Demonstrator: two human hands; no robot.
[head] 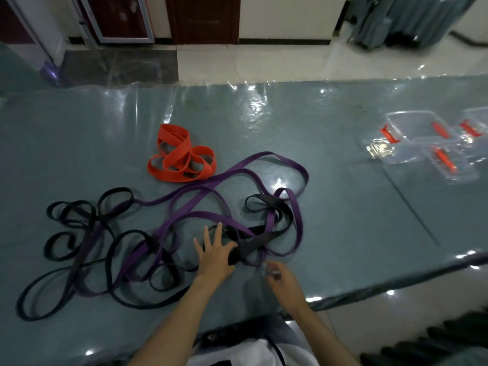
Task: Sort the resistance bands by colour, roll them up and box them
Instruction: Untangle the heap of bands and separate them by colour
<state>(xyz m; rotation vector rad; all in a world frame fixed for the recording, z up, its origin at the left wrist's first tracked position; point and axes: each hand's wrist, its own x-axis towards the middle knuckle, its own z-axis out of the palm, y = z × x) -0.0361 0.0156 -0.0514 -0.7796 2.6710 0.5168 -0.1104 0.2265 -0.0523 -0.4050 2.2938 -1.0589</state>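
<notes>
Purple bands (200, 215) and black bands (79, 249) lie tangled across the middle and left of the grey-blue table (343, 220). A heap of red bands (182, 157) sits apart behind them. My left hand (215, 256) lies flat with spread fingers on the tangle, touching the end of a wide black band (260, 239). My right hand (281, 277) is just right of it near the table's front edge, blurred, its fingers curled; whether it holds anything cannot be made out.
Clear plastic boxes with red clips (425, 138) stand at the table's far right. The table's front edge (396, 283) runs diagonally close to my right hand. Tiled floor and a dark door lie beyond the far edge.
</notes>
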